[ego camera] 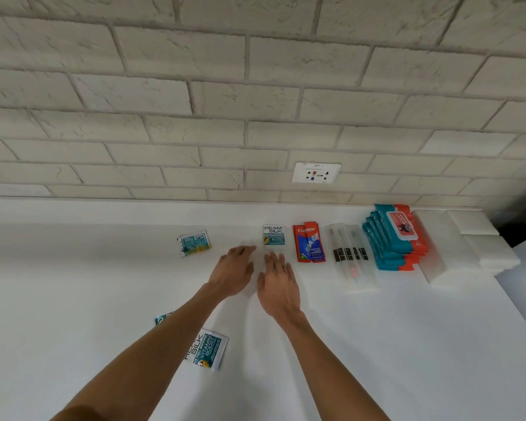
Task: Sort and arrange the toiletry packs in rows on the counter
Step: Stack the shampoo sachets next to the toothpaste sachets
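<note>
White counter (73, 268) carries Cream Silk sachets (273, 235), Colgate sachets (309, 244), toothbrush packs (349, 253), stacked wipes packs (392, 238), white boxes (456, 244).

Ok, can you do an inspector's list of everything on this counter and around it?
Surface: white counter.
Job's things: back row, left to right: Cream Silk sachet, Colgate sachets, toothbrush packs, stacked wipes packs. Loose: teal sachet further left, near sachet by the left forearm, hidden sachet peeking from under it.
Clutter: white blocks at the right end; cannot tell what they are.
Hands: left hand and right hand, fingers straight, holding nothing.
Cables: nothing seen.
Surroundings: white brick wall, wall socket.
</note>
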`<state>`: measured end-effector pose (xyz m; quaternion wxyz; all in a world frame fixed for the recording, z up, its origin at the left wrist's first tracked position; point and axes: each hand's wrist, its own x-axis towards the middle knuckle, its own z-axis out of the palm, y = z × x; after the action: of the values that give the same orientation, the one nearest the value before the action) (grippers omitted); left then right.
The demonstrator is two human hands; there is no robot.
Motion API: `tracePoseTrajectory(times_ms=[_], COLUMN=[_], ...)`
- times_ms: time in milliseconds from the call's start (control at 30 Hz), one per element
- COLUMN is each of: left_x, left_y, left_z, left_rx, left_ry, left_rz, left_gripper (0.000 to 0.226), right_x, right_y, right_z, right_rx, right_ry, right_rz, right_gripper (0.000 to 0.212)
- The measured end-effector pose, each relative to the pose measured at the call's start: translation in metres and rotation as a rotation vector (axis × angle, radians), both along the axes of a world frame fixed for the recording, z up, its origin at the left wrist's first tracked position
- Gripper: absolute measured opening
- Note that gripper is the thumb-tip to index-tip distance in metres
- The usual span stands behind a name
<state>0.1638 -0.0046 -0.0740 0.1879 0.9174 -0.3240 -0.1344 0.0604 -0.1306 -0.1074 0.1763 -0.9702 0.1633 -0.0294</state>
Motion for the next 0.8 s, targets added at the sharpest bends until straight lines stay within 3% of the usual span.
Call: tracePoseTrajectory(times_ms=[200, 400, 567, 800], left_x=[-0.022, -0.075, -0.126, -0.174], left_y=[0.065, 0.136, 0.164, 0.18], left_z=[0.011, 0.015, 0.01, -0.009], left_rx=[-0.179, -0.226, -0.285, -0.212], left_ry=[0.006, 0.022, 0.081, -0.03], left_rz=[0.053, 0.204, 0.335, 0.445], left_gripper=[0.032, 0.027, 0.029, 0.033], right_x=[-0.039, -0.074, -0.09, -0.098], right_y=[0.046, 0.09, 0.113, 0.128], right_z=[0.018, 0.026, 0.025, 0.023], right_rx=[0.169, 0.206, 0.174, 0.067], right_ry=[-0.052, -0.026, -0.015, 0.078], right_rz=[0.011, 0.069, 0.17, 0.224], right_gripper=[0.046, 0.04, 0.047, 0.064])
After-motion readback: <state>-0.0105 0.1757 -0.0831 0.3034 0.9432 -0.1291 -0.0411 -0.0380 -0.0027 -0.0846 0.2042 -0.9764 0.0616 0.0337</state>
